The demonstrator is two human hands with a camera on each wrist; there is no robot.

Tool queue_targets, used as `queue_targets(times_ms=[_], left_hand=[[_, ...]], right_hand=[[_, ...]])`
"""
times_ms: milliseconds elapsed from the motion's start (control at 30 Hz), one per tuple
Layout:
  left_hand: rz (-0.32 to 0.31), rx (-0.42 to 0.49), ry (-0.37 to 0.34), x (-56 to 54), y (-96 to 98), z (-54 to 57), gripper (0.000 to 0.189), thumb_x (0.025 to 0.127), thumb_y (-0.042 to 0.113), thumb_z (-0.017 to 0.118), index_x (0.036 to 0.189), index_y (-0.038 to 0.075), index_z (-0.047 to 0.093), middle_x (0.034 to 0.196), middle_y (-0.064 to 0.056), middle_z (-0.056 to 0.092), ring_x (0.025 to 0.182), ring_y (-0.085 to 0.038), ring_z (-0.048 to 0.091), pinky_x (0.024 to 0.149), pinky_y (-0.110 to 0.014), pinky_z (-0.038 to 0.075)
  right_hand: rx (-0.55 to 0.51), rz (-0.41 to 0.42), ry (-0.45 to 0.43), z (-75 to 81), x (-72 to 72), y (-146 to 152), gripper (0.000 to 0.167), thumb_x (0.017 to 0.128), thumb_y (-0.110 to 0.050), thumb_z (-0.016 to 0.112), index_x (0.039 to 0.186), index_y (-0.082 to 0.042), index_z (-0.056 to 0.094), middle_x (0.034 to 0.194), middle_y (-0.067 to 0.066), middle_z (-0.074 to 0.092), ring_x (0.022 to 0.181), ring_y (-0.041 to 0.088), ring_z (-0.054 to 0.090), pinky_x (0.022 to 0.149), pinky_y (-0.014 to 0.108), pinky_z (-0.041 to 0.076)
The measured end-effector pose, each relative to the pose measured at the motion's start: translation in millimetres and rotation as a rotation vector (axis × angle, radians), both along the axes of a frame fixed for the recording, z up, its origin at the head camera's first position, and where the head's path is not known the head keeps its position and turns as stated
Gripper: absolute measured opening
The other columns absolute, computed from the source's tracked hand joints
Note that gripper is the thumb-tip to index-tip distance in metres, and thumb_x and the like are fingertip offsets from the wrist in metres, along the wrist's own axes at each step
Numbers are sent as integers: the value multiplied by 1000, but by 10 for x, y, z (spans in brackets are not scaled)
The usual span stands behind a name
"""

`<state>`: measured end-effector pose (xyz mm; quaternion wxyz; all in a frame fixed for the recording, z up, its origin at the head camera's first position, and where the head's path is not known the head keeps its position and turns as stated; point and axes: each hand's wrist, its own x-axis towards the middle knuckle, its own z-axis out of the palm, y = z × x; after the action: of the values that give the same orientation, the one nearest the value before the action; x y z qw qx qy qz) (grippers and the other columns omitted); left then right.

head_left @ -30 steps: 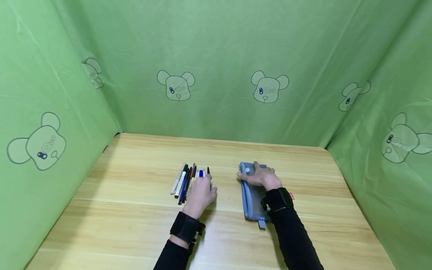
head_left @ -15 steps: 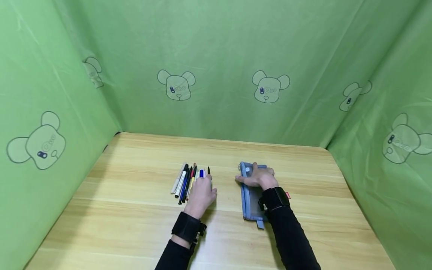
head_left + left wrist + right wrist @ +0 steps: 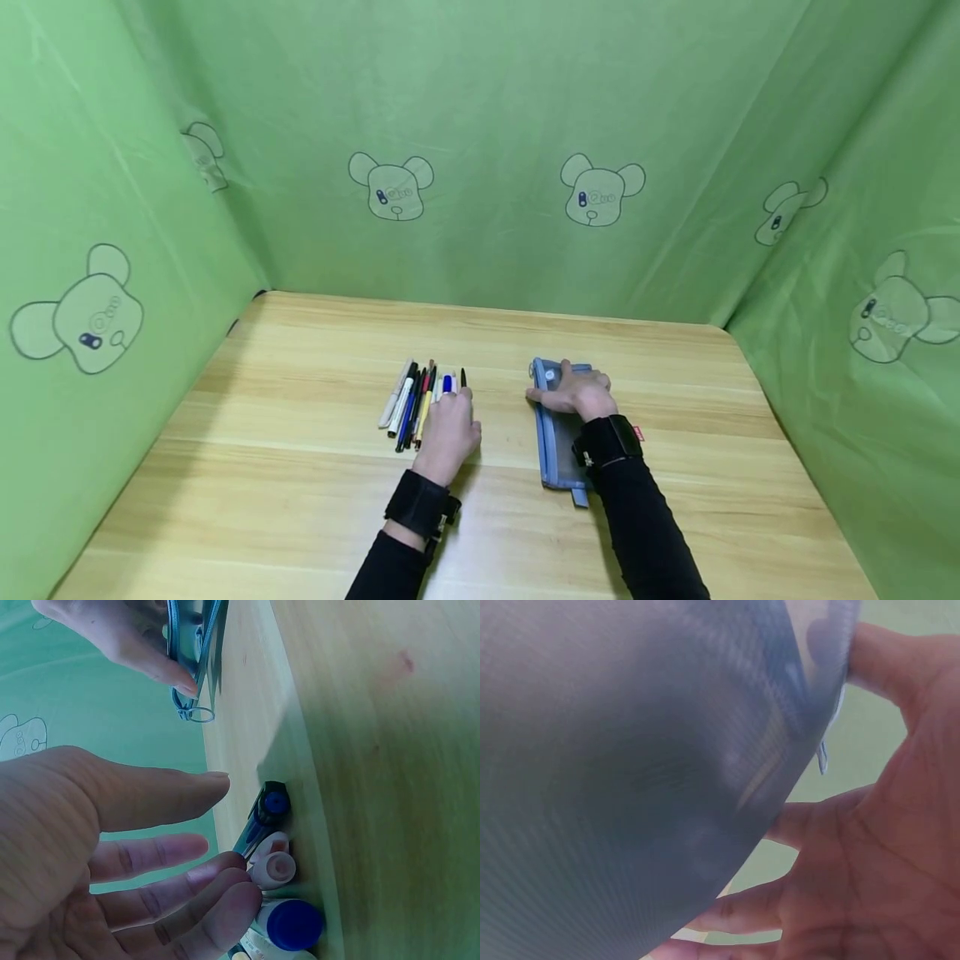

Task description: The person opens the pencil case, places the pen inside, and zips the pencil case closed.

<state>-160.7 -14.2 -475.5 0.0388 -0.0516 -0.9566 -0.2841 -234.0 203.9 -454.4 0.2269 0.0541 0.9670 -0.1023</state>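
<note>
My left hand (image 3: 447, 432) is over the right end of a row of pens (image 3: 408, 408) lying side by side on the table. In the left wrist view its fingertips touch the pen ends, near a blue-capped marker (image 3: 295, 925) and a dark pen (image 3: 268, 806); the thumb stays apart from them. My right hand (image 3: 577, 393) rests with spread fingers on the far part of a blue mesh zip pencil case (image 3: 551, 450), the thumb across its left zipped edge. In the right wrist view the mesh (image 3: 630, 787) hides the fingertips.
The pens and pencil case lie on a wooden table (image 3: 300, 517), with bare wood between them. Green cloth (image 3: 487, 83) printed with bear heads stands around its back and sides.
My left hand shifts very slightly right along the pens, and a yellow-barrelled pen beside it shows more. The right hand and pencil case moved a little left early on, then stay nearly still.
</note>
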Motion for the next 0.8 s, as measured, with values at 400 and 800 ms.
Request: queue_targets(times_ms=[400,800], left_hand=[[5,-11,0,-7,38,-28,31,80,-3,76,110,-6,67,76,-18,68,53,-19,56,41,-18,41],[49,-10,75,14,156,-38,33,78,-14,69,109,-9,64,73,-20,67,47,-20,54,38,-18,39]], right_hand=[[-80,-42,6,-39,23,7,100,90,-70,51,163,-13,14,156,49,11,139,74,17,109,81,28],[-137,-2,-38,18,-5,71,95,95,-69,42,164,-11,10,158,47,9,144,70,13,115,79,20]])
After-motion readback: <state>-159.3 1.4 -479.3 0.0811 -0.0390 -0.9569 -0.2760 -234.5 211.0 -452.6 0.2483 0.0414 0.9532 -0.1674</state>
